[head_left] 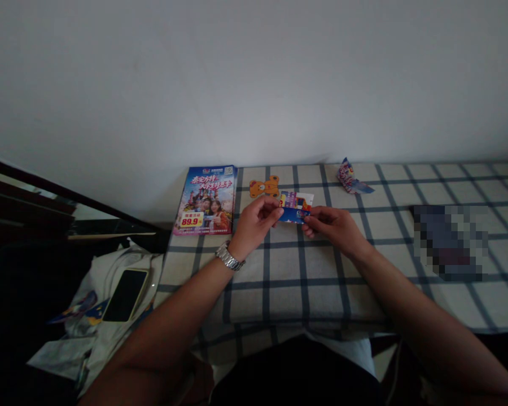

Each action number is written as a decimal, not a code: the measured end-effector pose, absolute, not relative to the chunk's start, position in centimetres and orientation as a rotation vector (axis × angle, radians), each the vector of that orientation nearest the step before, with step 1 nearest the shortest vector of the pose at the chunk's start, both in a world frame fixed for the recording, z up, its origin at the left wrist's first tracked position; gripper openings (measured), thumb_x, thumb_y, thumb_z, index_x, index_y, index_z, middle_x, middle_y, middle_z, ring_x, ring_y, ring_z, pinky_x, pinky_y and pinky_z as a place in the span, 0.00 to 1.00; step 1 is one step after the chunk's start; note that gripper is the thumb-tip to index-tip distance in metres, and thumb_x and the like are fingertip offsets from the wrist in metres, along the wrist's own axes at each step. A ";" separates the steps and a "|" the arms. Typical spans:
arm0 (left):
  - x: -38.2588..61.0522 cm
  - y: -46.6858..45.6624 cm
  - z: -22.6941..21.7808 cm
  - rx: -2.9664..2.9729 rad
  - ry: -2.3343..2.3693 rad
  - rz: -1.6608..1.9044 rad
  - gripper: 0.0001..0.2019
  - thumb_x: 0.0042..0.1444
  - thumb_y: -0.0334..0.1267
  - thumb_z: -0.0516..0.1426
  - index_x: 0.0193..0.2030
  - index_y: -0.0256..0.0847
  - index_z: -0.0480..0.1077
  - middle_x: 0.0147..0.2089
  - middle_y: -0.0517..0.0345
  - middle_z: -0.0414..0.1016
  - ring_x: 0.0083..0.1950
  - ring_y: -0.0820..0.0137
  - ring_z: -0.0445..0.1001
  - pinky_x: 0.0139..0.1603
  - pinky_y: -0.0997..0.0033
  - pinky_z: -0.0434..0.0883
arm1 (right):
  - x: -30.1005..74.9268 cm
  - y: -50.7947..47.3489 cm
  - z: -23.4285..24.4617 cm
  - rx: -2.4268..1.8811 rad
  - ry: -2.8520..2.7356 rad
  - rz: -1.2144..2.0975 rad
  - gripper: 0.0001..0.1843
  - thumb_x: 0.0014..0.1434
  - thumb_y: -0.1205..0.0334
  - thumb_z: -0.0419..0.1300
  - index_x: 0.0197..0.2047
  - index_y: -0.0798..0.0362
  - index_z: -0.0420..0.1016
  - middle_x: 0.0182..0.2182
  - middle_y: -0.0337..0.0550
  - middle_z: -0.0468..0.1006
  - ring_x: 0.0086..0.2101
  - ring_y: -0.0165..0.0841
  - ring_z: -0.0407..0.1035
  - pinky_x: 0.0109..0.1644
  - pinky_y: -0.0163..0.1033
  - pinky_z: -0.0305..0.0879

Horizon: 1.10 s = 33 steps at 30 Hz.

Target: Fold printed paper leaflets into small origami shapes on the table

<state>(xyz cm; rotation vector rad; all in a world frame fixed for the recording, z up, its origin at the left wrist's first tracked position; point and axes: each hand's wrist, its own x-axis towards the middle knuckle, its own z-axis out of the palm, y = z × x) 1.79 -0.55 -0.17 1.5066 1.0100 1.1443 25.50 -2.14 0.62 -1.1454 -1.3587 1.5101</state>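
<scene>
My left hand (256, 223) and my right hand (332, 225) both pinch a small colourful card (295, 206), one at each end, just above the checked tablecloth (288, 276). The card is blue along its near edge and white, purple and yellow further back. A metal watch (229, 257) sits on my left wrist. An orange bear-shaped cutout (265, 186) lies flat just beyond my left hand.
A blue brochure (206, 198) with a red 89.9 price lies at the table's left edge. A torn wrapper (350, 177) sits near the wall. A blurred dark patch (449, 241) is at right. A phone (125, 294) rests on white cloth to the lower left.
</scene>
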 end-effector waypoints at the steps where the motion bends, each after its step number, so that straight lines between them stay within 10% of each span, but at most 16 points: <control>1: 1.8 -0.6 -0.1 1.497 1.013 1.144 0.14 0.64 0.48 0.65 0.45 0.41 0.72 0.37 0.61 0.75 0.30 0.76 0.74 0.31 0.77 0.73 | 25.5 -2.1 0.6 -1.147 -1.348 1.510 0.21 0.57 0.44 0.73 0.44 0.53 0.83 0.31 0.42 0.85 0.30 0.33 0.80 0.37 0.40 0.82; 20: 1.7 -0.7 0.1 1.473 1.049 1.149 0.10 0.64 0.44 0.65 0.44 0.40 0.75 0.35 0.61 0.75 0.29 0.76 0.77 0.31 0.78 0.74 | 26.2 -1.7 -0.3 -1.013 -1.906 0.751 0.15 0.65 0.57 0.69 0.54 0.46 0.81 0.52 0.47 0.74 0.43 0.35 0.78 0.48 0.44 0.83; 33: 1.6 -1.1 0.5 1.692 1.025 1.193 0.13 0.69 0.48 0.60 0.47 0.40 0.77 0.40 0.55 0.78 0.39 0.71 0.78 0.42 0.71 0.78 | 26.3 -2.0 0.2 -1.143 -1.830 0.601 0.08 0.68 0.54 0.66 0.43 0.49 0.83 0.37 0.45 0.86 0.37 0.38 0.81 0.43 0.43 0.80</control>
